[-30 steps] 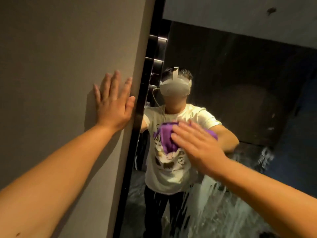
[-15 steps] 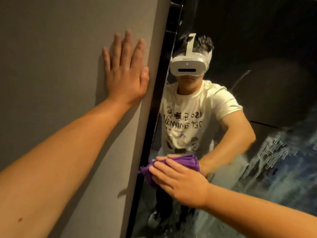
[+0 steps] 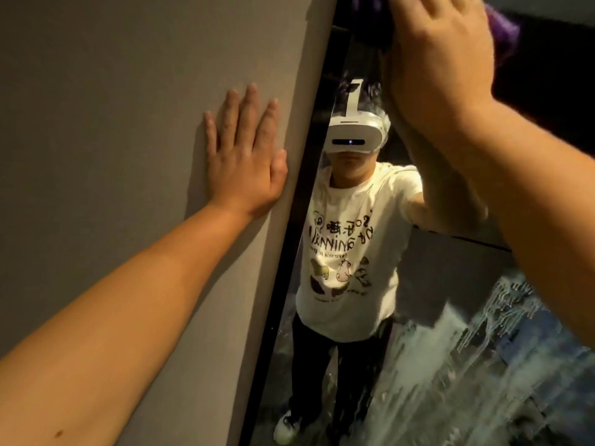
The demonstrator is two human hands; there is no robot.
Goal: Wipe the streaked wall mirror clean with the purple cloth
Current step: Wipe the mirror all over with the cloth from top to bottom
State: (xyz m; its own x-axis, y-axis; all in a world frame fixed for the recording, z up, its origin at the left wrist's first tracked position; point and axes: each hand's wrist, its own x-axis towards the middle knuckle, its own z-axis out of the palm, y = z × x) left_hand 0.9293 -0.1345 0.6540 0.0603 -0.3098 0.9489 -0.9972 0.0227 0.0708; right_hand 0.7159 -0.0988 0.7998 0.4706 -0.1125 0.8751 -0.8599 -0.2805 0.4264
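The purple cloth (image 3: 502, 25) is pressed flat against the top of the mirror (image 3: 418, 317) by the right hand (image 3: 434, 59), fingers straight. The streaks (image 3: 502, 320) lie lower right, far below the cloth. The left hand (image 3: 244, 156) is laid flat on the wall (image 3: 96, 91).

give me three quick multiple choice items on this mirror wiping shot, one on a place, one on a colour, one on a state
1. Where is the purple cloth?
A. at the mirror's top
B. on the floor
C. under the left hand

2. What colour is the mirror frame?
A. white
B. black
C. gold

3. How is the left hand?
A. curled in a fist
B. gripping the cloth
C. flat on the grey wall

Answers:
1 A, the cloth shows beneath the right hand at the picture's upper edge.
2 B, a dark strip borders the glass.
3 C, its fingers lie straight against the wall beside the frame.
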